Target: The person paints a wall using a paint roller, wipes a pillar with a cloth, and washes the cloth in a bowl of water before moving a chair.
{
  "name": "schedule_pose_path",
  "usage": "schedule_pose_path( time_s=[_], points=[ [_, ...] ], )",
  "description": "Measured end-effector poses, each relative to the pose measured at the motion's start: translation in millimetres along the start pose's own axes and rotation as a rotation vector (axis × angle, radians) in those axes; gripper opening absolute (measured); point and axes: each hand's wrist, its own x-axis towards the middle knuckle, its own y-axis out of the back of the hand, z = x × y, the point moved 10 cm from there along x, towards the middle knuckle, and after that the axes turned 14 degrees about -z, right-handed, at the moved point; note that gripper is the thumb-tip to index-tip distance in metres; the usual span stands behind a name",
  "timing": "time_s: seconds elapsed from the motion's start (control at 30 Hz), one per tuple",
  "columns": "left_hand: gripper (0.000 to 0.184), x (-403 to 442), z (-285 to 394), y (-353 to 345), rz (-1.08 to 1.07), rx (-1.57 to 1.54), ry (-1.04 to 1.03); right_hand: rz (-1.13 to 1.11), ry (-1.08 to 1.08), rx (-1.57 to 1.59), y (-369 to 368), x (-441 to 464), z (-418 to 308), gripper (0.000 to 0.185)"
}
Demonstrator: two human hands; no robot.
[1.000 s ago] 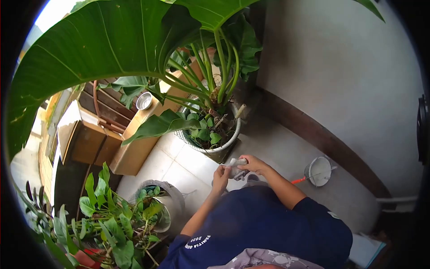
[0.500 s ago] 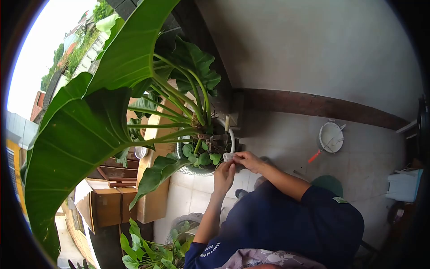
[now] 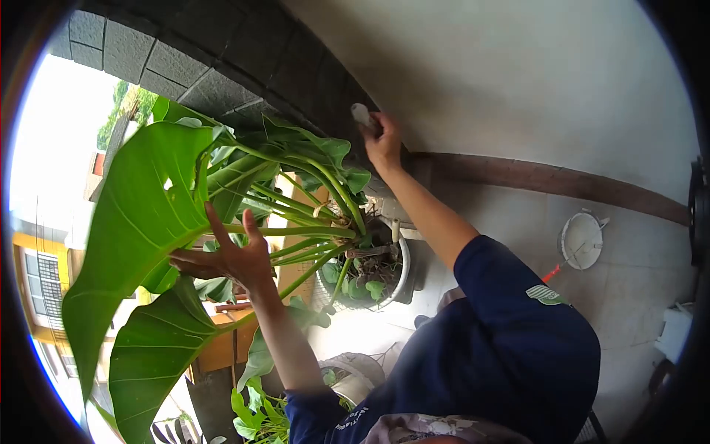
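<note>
A large potted plant with broad green leaves (image 3: pixel 151 200) and long stalks grows from a round white-rimmed pot (image 3: pixel 405 266). My left hand (image 3: pixel 240 259) is open at the base of one big leaf, its fingers spread around the stalk; whether it presses on the leaf I cannot tell. Raised near the dark wall, my right hand (image 3: pixel 383 146) is closed on a small whitish wad (image 3: pixel 360 113) that looks like folded cloth. Part of the wad is hidden in the fingers.
On the tiled floor to the right stands a white bucket (image 3: pixel 582 240) with a red-handled tool (image 3: pixel 551 274). A dark stone wall (image 3: pixel 222 89) runs behind the plant. A second leafy plant (image 3: pixel 259 411) is at the bottom, and a white box (image 3: pixel 674 333) at the right edge.
My hands, together on the whitish wad above the pot before, are now apart. The right has gone up toward the wall with the wad; the left has moved to the big leaf.
</note>
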Motion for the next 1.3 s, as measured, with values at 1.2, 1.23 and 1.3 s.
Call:
schedule_pose_path(
  time_s=[1.2,1.23,1.3],
  points=[
    [0.047,-16,-92,-100,-0.243,-0.286,0.228,-0.199,0.431,-0.138,-68,46,-57,0.040],
    [0.048,-17,-95,-105,-0.246,-0.258,0.222,-0.305,0.388,-0.091,-66,37,-53,0.040],
    [0.048,-15,-92,-103,-0.266,-0.238,0.236,-0.516,0.292,0.005,-59,23,-42,0.041]
  ],
)
